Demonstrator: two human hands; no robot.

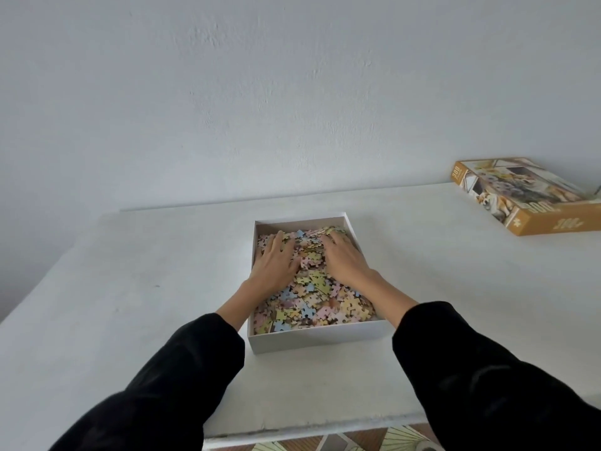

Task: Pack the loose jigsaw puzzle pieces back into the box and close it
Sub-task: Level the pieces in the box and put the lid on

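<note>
Evidently the puzzle pieces (312, 288) are all in the white box (315, 338), which sits at the middle of the white table (130, 304); I see none loose on the tabletop. They heap toward the far end. Both palms lie flat on that mound, fingers spread and gripping nothing: left hand (274, 260), right hand (344, 258). To my eye, levelling is the job now. Press lightly and sweep toward the near side until nothing rises above the rim. The orange lid (527, 196) waits well off to the right.
</note>
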